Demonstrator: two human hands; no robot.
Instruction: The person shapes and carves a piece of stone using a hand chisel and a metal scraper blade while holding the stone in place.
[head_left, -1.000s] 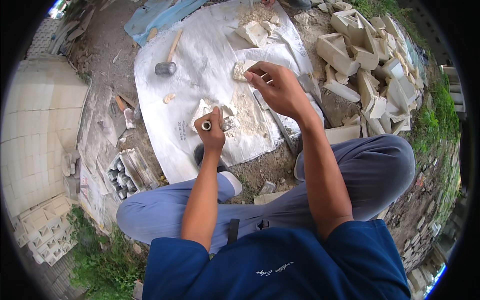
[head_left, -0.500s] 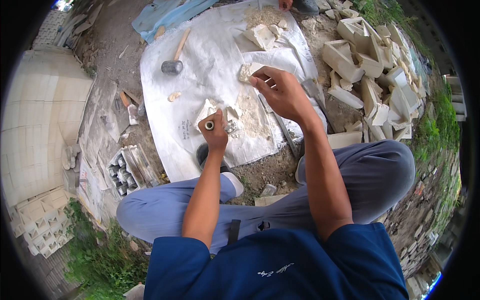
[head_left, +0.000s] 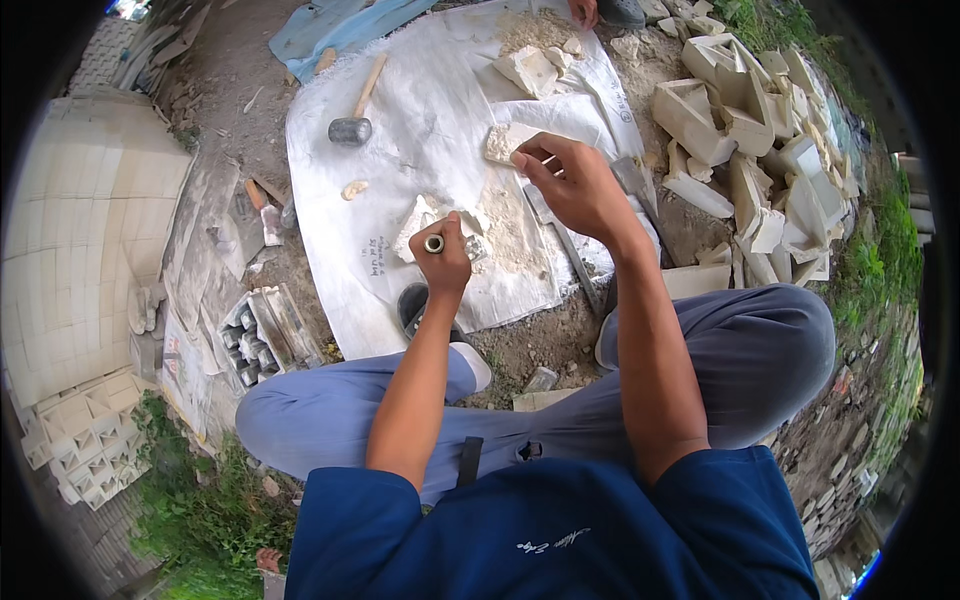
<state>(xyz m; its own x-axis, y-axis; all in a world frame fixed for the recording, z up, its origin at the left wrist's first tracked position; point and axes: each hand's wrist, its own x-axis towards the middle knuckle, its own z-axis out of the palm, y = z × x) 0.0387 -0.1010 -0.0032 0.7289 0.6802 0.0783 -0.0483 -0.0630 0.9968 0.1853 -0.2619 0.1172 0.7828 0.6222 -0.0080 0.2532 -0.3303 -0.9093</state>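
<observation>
My left hand point(head_left: 446, 262) is closed around an upright tool with a round handle; its ringed, hollow-looking end point(head_left: 433, 243) faces up. The tool's lower end is hidden by the fist. Beneath and beside this hand lies a broken, cream-coloured block point(head_left: 415, 225) amid crumbs, on a white woven sheet point(head_left: 335, 240). My right hand point(head_left: 572, 180) hovers farther right with fingers curved and apart. Its fingertips are at the edge of a rough cream chunk point(head_left: 503, 143) lying on the sheet.
A black-headed mallet point(head_left: 350, 131) with a wooden handle lies far left on the sheet. Broken cream blocks point(head_left: 745, 130) are heaped at right. Metal bars point(head_left: 575, 255) lie near the right hand. A co-worker's hand point(head_left: 583, 12) shows at the far edge. A trowel-like tool point(head_left: 268, 222) lies left.
My right hand has drawn slightly right from the cream chunk, which stays in place on the sheet. My left hand keeps its hold on the tool. The whole view has shifted slightly.
</observation>
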